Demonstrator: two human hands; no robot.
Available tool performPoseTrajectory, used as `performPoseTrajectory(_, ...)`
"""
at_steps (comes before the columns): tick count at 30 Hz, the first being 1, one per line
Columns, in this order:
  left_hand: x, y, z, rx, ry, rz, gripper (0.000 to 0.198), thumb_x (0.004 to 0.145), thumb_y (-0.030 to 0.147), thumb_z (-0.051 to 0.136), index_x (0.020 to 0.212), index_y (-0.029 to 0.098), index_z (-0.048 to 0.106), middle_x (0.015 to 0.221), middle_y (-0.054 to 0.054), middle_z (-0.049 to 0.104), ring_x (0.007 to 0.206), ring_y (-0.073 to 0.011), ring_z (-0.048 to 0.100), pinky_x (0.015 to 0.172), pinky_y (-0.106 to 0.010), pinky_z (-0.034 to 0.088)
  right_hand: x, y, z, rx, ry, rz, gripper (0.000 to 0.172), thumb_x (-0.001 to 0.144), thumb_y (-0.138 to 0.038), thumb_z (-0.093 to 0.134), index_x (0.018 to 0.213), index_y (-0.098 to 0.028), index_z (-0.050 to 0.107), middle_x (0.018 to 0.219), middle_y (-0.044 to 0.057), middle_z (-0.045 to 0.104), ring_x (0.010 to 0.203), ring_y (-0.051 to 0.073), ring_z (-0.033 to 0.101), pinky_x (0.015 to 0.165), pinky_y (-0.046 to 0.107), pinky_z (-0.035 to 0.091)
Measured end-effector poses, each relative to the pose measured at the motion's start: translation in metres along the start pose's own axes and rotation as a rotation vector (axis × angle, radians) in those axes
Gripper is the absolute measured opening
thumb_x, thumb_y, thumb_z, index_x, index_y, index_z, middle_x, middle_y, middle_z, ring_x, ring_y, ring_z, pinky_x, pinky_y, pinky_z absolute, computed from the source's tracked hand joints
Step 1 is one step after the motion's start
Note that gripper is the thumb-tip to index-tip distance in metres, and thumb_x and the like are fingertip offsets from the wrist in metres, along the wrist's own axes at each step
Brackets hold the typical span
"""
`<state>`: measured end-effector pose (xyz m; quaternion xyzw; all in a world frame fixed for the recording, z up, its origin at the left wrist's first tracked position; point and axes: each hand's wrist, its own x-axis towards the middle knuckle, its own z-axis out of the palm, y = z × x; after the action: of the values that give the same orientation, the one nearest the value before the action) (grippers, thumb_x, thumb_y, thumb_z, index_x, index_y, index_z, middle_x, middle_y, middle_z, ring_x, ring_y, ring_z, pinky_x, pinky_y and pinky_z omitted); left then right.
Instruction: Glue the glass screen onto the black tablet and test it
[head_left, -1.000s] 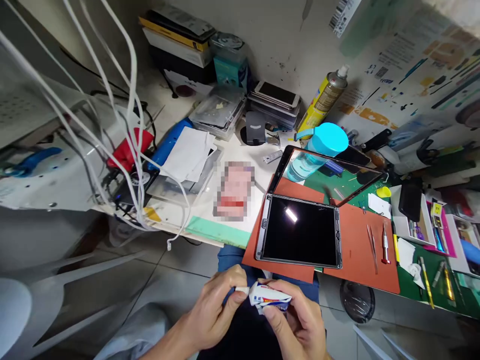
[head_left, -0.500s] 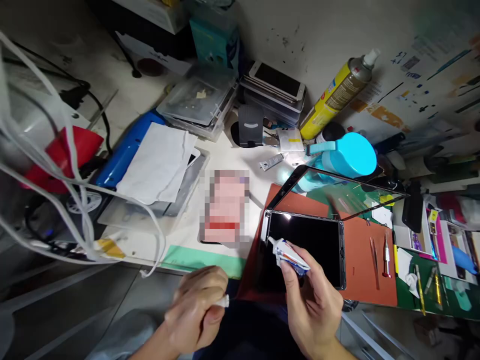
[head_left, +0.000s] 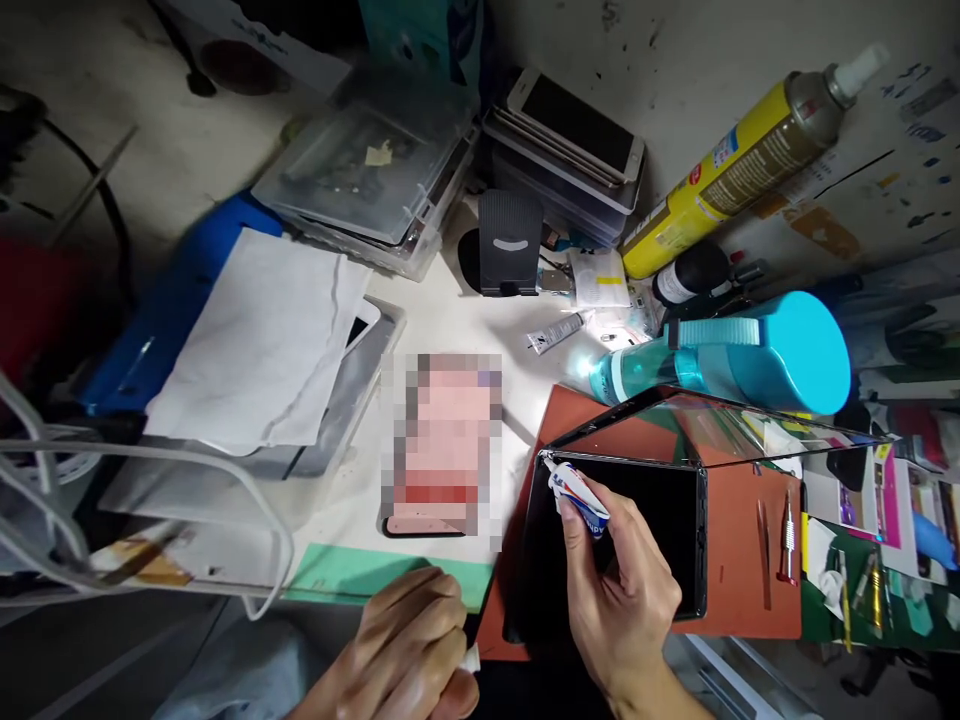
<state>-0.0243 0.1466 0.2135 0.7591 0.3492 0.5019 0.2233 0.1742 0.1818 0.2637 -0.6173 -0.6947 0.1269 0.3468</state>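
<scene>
My right hand (head_left: 622, 585) pinches a small white and blue glue tube (head_left: 576, 495), nozzle tilted to the upper left. The nozzle tip is at the upper left corner of an opened tablet (head_left: 637, 500); I cannot tell if it touches the frame. The tablet's glass panel (head_left: 697, 425) is raised along its far edge, propped near a turquoise bottle (head_left: 795, 350). My left hand (head_left: 412, 640) is closed at the front edge of the bench, with a small white cap (head_left: 470, 660) showing between thumb and fingers. The tablet lies on a brown mat (head_left: 750, 590).
A phone (head_left: 442, 450) with a blurred screen lies left of the tablet. Behind are a black phone stand (head_left: 511, 240), a silver tube (head_left: 555, 333) and a yellow spray can (head_left: 750, 160). Tweezers (head_left: 763, 550) and a screwdriver (head_left: 788, 540) lie right. White cables (head_left: 255, 500) hang at left.
My right hand has brought the tube's nozzle to the tablet's upper left corner. The view has moved closer to the bench. My left hand still holds the cap and sits lower in view.
</scene>
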Motion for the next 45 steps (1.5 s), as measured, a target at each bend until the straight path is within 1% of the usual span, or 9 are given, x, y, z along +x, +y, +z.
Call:
performPoseTrajectory(3,0.002,0.001,-0.003,0.032,-0.033,0.005,0.024,0.109,0.014,0.04,0.091,0.017,0.055,0.065,-0.002,0.053,0.058,-0.0167,0.05,0.051,-0.033,0.044,0.001,-0.002,0.002,-0.014,0.005,-0.016,0.037,0.1,-0.002,0.069,0.132,-0.02,0.07,0.11,0.008,0.081,0.097,0.019,0.079,0.086,0.03,0.066)
performPoseTrajectory(6,0.002,0.0,-0.005,0.034,-0.022,0.009,0.022,0.106,0.01,0.041,0.091,0.017,0.055,0.063,-0.001,0.053,0.055,-0.0166,0.05,0.049,-0.032,0.043,0.001,-0.003,0.002,-0.044,0.011,-0.02,0.035,0.1,-0.003,0.069,0.131,-0.02,0.071,0.108,0.008,0.081,0.093,0.019,0.079,0.084,0.03,0.066)
performPoseTrajectory(13,-0.008,-0.002,-0.008,-0.024,-0.087,-0.014,0.022,0.108,0.015,0.043,0.092,0.016,0.058,0.065,-0.002,0.056,0.057,-0.0182,0.055,0.051,-0.034,0.051,0.001,-0.004,0.003,-0.044,0.028,-0.028,0.035,0.099,-0.001,0.07,0.129,-0.018,0.071,0.106,0.008,0.081,0.093,0.018,0.079,0.083,0.029,0.065)
performPoseTrajectory(22,-0.006,-0.001,-0.014,-0.034,-0.163,-0.028,0.018,0.099,0.004,0.047,0.094,0.016,0.059,0.066,-0.003,0.059,0.056,-0.0182,0.055,0.05,-0.034,0.052,0.002,-0.003,0.005,-0.057,0.044,-0.053,0.039,0.097,0.001,0.073,0.13,-0.019,0.071,0.106,0.008,0.081,0.091,0.019,0.078,0.08,0.029,0.065)
performPoseTrajectory(24,-0.009,0.0,-0.009,-0.012,-0.126,-0.034,0.02,0.096,0.002,0.046,0.092,0.018,0.057,0.065,-0.002,0.058,0.055,-0.018,0.055,0.049,-0.035,0.051,0.001,-0.003,0.005,-0.056,0.042,-0.053,0.039,0.097,0.001,0.073,0.13,-0.019,0.071,0.106,0.008,0.081,0.091,0.019,0.078,0.08,0.029,0.066)
performPoseTrajectory(27,-0.018,0.001,0.003,0.037,0.003,-0.083,0.024,0.098,0.004,0.042,0.087,0.022,0.054,0.064,-0.001,0.056,0.052,-0.0183,0.052,0.05,-0.035,0.051,0.001,-0.002,0.005,-0.06,0.031,-0.048,0.039,0.097,0.001,0.072,0.13,-0.019,0.071,0.106,0.008,0.081,0.091,0.019,0.078,0.08,0.03,0.066)
performPoseTrajectory(29,-0.023,0.002,0.008,0.047,0.049,-0.092,0.025,0.098,0.004,0.041,0.086,0.021,0.054,0.065,-0.001,0.055,0.053,-0.0186,0.051,0.05,-0.036,0.049,0.001,-0.002,0.005,-0.059,0.033,-0.053,0.039,0.097,0.001,0.072,0.13,-0.02,0.071,0.106,0.008,0.081,0.091,0.019,0.078,0.08,0.03,0.066)
performPoseTrajectory(36,-0.019,0.003,0.007,0.065,0.06,-0.047,0.033,0.081,-0.012,0.041,0.084,0.02,0.051,0.065,0.003,0.042,0.057,-0.0154,0.041,0.051,-0.032,0.037,0.002,-0.004,0.007,-0.078,0.044,-0.069,0.037,0.096,0.001,0.073,0.129,-0.017,0.071,0.104,0.008,0.081,0.089,0.018,0.078,0.079,0.028,0.065)
performPoseTrajectory(45,-0.022,0.001,0.009,0.079,0.047,-0.042,0.034,0.08,-0.012,0.04,0.084,0.02,0.052,0.066,0.002,0.045,0.059,-0.0154,0.041,0.052,-0.032,0.038,0.002,-0.003,0.008,-0.076,0.045,-0.075,0.038,0.095,0.003,0.074,0.127,-0.017,0.071,0.104,0.008,0.081,0.087,0.017,0.077,0.078,0.027,0.065)
